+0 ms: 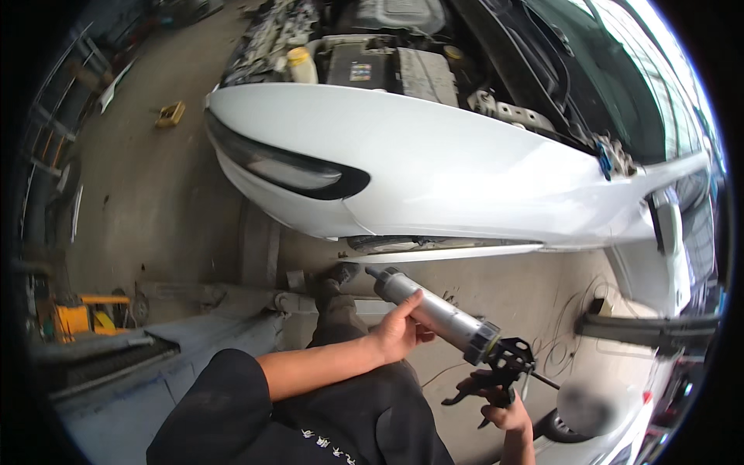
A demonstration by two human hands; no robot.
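A caulking gun (pixel 438 310) with a silver barrel and black end caps slants across the space before my body. Its dark nozzle points up and left, toward the white car's lower edge. My left hand (pixel 399 329) holds the barrel from below near its front, the thumb lying along the metal. Around the black grip and trigger at the rear my right hand (pixel 500 403) is closed, with part of its fingers hidden behind the frame. The nozzle tip looks apart from the white fender (pixel 434 163) of the car beyond.
The car's engine bay (pixel 387 66) is uncovered. A rag or glove (pixel 614 157) lies by the windscreen. At left stand a blue-grey metal bench (pixel 186 380) and a yellow machine (pixel 77 318). Cables (pixel 562 333) cross the floor near a lift arm (pixel 651 329). A second white car is at lower right.
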